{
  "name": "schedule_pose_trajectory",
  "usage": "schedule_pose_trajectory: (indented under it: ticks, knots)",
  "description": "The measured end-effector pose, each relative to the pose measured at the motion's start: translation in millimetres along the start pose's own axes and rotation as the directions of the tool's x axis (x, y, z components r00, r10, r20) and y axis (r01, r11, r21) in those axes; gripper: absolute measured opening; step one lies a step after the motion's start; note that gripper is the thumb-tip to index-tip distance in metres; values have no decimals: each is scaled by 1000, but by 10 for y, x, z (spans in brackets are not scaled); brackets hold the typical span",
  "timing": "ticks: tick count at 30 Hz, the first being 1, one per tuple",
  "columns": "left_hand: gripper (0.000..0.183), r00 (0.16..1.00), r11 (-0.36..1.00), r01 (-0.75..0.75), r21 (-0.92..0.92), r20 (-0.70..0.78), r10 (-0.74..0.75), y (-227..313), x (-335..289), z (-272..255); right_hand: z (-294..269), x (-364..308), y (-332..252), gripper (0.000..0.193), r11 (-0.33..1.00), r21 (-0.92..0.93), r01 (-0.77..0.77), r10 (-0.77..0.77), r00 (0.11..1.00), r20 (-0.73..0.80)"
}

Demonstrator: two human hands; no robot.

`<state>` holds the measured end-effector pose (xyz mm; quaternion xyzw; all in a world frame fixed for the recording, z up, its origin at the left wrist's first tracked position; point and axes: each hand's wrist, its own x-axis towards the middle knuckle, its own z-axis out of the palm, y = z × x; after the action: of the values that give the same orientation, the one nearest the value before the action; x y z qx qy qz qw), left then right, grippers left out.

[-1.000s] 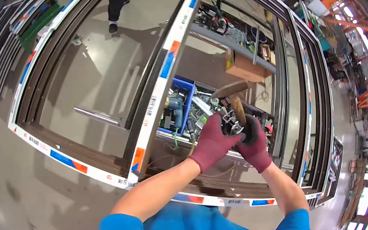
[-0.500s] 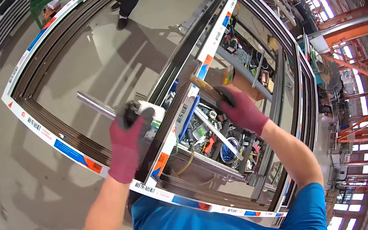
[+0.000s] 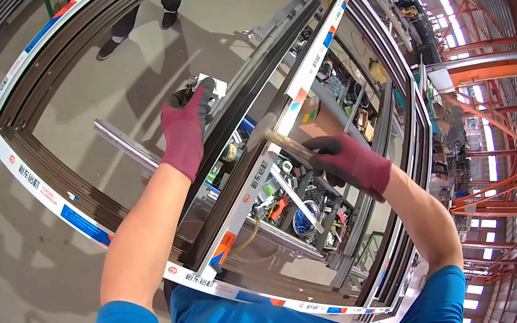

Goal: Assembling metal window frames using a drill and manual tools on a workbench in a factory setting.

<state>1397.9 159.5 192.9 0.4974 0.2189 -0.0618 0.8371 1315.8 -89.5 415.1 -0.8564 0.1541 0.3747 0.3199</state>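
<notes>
Crossbar (image 3: pixel 308 79) already extends from the frame's (image 3: pixel 83 224) near edge; left hand (image 3: pixel 187 122) pinches white piece (image 3: pixel 213 87), unplaced; right hand (image 3: pixel 347 160) clasps hammer (image 3: pixel 290 146).

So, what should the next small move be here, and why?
Perhaps hold the hammer clear and bring the small white piece to the dark bar first: the left hand seems to hold it left of that bar, while the right hand grips the hammer's handle, its head blurred.
</notes>
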Motion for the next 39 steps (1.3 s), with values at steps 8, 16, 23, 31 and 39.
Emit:
schedule_pose_trajectory:
  ticks: [8,16,23,31,39]
  knots:
    - [43,993,993,119,-24,17,-118,-63,51,210,-216,141,-73,48,997,42,-65,61,994,90]
    - [37,950,975,203,-91,260,-173,-545,133,739,-522,-87,-20,51,978,211,4,7,999,-53]
    - [41,969,991,130,-10,215,-125,-694,68,1165,-902,-519,469,59,937,342,64,37,959,-281]
    - [61,971,988,152,20,184,-153,-1123,138,1256,-933,-624,464,60,952,304,-30,119,953,-277]
    - [70,900,926,347,149,225,-373,-1138,175,1219,-1075,-478,237,40,997,81,3,19,963,-270]
